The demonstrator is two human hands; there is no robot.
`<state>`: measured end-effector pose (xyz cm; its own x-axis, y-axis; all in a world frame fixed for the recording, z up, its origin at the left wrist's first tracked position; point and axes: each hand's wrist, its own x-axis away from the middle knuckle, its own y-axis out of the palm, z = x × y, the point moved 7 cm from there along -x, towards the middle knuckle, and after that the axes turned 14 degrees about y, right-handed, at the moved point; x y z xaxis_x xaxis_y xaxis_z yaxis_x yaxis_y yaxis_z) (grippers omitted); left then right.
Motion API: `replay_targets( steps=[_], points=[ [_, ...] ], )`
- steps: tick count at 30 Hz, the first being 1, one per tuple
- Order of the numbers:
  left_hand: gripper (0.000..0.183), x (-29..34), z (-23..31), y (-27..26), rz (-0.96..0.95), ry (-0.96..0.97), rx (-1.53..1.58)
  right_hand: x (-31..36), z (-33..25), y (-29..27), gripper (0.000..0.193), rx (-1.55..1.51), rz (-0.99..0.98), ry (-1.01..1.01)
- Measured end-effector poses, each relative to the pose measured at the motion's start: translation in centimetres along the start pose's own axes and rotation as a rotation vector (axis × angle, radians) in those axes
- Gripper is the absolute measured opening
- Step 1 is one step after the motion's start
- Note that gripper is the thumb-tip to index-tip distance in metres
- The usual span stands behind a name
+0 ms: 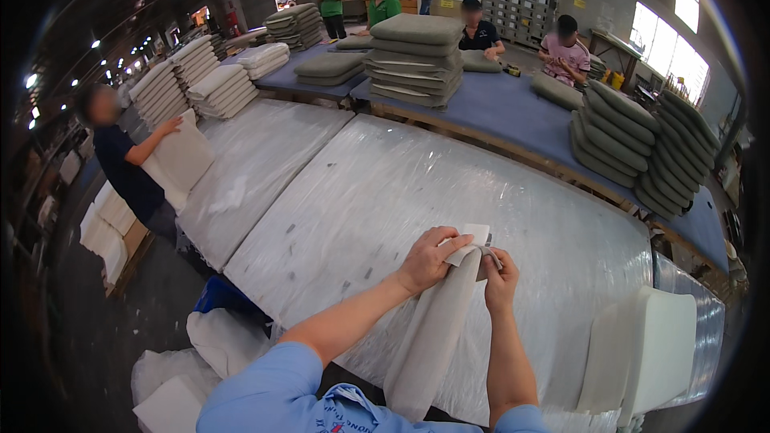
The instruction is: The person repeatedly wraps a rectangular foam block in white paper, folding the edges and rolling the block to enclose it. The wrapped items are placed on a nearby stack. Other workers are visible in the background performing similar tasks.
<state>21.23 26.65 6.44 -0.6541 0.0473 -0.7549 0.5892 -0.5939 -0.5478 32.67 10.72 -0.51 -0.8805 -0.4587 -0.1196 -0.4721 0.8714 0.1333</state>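
Observation:
A long pale-grey fabric cover (441,317) hangs from my hands over the near edge of the plastic-wrapped table (345,200). My left hand (434,259) is closed on its far end, where a white flap (478,234) sticks out. On the other side of that end, my right hand (500,274) pinches a darker grey edge of the cover between thumb and fingers. What lies inside the cover cannot be made out. To the right, a white foam pad (662,345) leans beside a beige fabric piece (607,357) at the table's edge.
Beyond my table runs a blue-topped table (521,124) with stacks of grey-green cushions (417,64) and several people around it. At left, a person (128,152) handles a beige pad (183,156) near piled pale cushions (156,92). White plastic-wrapped bundles (180,377) lie low at my left.

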Motion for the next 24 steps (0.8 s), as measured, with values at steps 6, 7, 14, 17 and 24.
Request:
replay_targets(
  steps=[6,7,14,17,24],
  points=[
    [0.04,0.2,-2.5,2.2,-0.055,-0.357,0.546,2.2,-1.8,0.5,0.007,0.323,0.253,-0.277],
    [0.039,0.5,-2.7,2.9,-0.029,-0.431,0.674,2.7,-2.3,0.6,0.007,0.384,0.275,-0.367],
    [0.039,1.3,-0.9,2.5,0.107,-0.221,0.283,1.5,-6.8,1.4,0.002,0.868,0.03,-0.786],
    [0.041,0.9,0.2,2.1,0.128,-0.164,0.157,0.5,-7.6,1.4,0.004,0.88,-0.106,-0.782],
    [0.036,0.7,-0.9,2.1,0.054,-0.169,0.289,-3.4,-2.3,-0.1,0.012,0.437,-0.198,0.09]
  ],
)
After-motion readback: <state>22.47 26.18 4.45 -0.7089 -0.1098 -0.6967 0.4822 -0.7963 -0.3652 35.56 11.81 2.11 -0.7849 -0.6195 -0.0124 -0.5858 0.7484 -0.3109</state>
